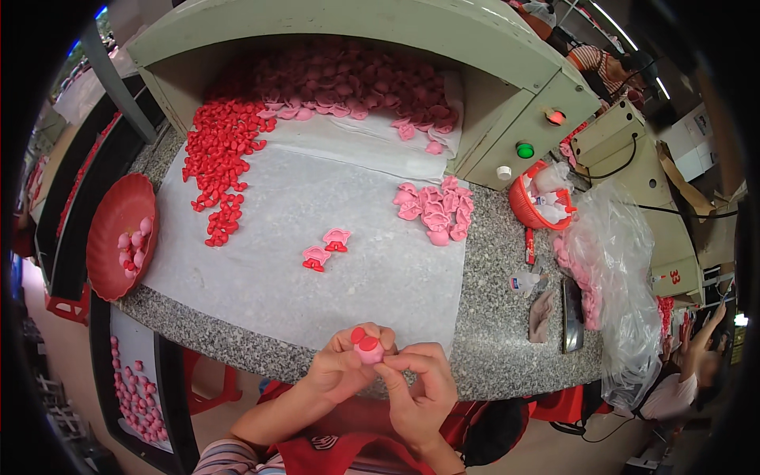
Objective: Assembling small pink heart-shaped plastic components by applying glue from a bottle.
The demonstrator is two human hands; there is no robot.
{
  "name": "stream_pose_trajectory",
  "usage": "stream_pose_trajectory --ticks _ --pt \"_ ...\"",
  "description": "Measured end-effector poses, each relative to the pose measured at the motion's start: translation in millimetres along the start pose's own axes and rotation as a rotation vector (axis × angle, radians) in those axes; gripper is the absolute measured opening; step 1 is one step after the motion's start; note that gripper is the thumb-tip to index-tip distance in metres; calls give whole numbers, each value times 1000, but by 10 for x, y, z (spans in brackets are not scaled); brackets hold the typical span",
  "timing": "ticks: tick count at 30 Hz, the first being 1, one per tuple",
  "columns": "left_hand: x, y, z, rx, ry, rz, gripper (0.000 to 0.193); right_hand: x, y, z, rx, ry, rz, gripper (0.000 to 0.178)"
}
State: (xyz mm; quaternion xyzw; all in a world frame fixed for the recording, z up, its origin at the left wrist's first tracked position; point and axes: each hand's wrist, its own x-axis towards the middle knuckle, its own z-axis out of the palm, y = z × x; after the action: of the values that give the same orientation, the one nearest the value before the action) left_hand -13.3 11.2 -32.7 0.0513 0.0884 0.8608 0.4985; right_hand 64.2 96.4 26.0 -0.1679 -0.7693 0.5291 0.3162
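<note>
Near the front edge of the worktable, my left hand [334,370] grips a small round pink toy part [370,356] with two red pieces on its upper side. My right hand [421,393] is closed too, its thumb and forefinger pinching the lower right of the same part. Some of the part is hidden behind my fingers. Beyond my hands, on the white sheet [261,273], lie two pink shell-like pieces [338,236], each with red pieces [313,266] against its lower side.
Loose red pieces [226,150] spread at the left. Pink pieces [435,207] are heaped at the right, more under the pale green machine [507,47]. A red bowl [119,198] holds finished-looking pink parts. On the right stand a red basket [529,210], a small bottle [522,281] and a phone [572,317].
</note>
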Motion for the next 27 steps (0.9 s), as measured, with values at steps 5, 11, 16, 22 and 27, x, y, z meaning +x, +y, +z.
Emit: stream_pose_trajectory --ticks 5,11,16,22,27 --pt "27 -34 -84 -299 -65 -58 34 -23 47 10 73 7 -1 21" --pt "23 -35 -105 -366 -79 -65 35 -21 39 16 68 -8 -24 21" --pt "14 47 16 -133 -23 -39 36 -29 49 11 56 -10 -24 22" --pt "-1 80 75 16 16 20 37 -31 35 8 68 -10 -4 23" --pt "3 93 92 11 25 26 37 -32 50 7 72 -17 -15 25"
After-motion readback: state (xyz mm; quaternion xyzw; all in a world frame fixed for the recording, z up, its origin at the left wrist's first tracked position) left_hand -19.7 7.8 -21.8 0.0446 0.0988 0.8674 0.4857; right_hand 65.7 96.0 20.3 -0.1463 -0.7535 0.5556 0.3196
